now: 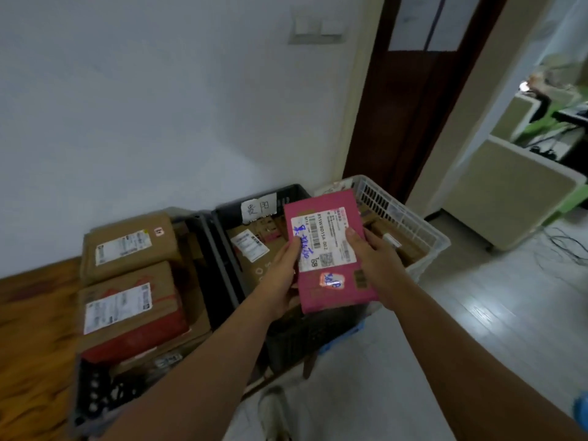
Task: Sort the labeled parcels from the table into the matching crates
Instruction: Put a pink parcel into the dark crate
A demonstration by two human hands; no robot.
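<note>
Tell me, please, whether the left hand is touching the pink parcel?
Touching. The head view shows the left hand gripping the pink parcel at its left edge, with the thumb lying on the white label.

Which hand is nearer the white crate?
Right. The right hand holds the pink parcel by its right edge, by the white crate; the left hand holds its left edge, by the middle dark crate.

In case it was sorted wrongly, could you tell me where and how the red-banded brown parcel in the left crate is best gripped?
From above, take the red-banded brown parcel by its left and right edges. It lies flat, label up, atop others in the dark crate, so its underside is covered while those edges look free. Probably a two-handed grip.
</note>
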